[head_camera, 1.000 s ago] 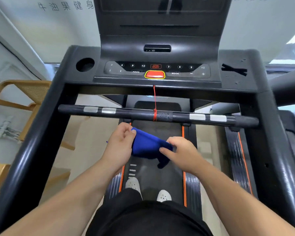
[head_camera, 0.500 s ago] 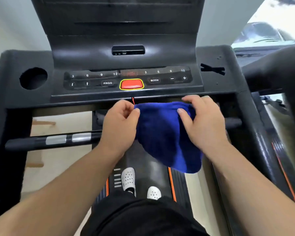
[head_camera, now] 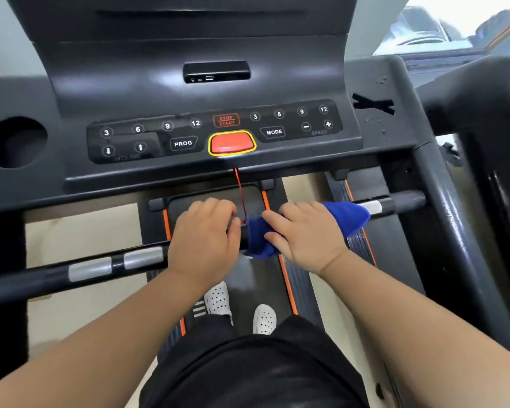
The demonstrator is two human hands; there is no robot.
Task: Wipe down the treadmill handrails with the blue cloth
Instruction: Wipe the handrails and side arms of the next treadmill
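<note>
Draping over the black tubular handrail (head_camera: 100,267) just right of its middle, the soft blue cloth (head_camera: 348,217) is wrapped round the bar. One bunched end hangs below the bar between the two hands, and the other end sticks out to the right, touching a silver sensor patch (head_camera: 372,207).

The right hand (head_camera: 304,234) lies on top of the blue cloth with its fingers curled over it and the bar, clamping the fabric to the rail. The left hand (head_camera: 203,240) sits just beside it on the bare rail, fingers curled over the top of the bar, thumb close to the cloth's left edge.

A thin red cord (head_camera: 239,192) runs down from the dark grey console (head_camera: 71,184) to the bar between the hands. On the console sits a red safety button with a yellow rim (head_camera: 231,142), flanked by numbered keys, and a round cup hole (head_camera: 14,142) lies at its far left.

Below the rail, two white perforated shoes (head_camera: 218,298) stand on the black running belt (head_camera: 248,287), which has orange edge stripes.
</note>
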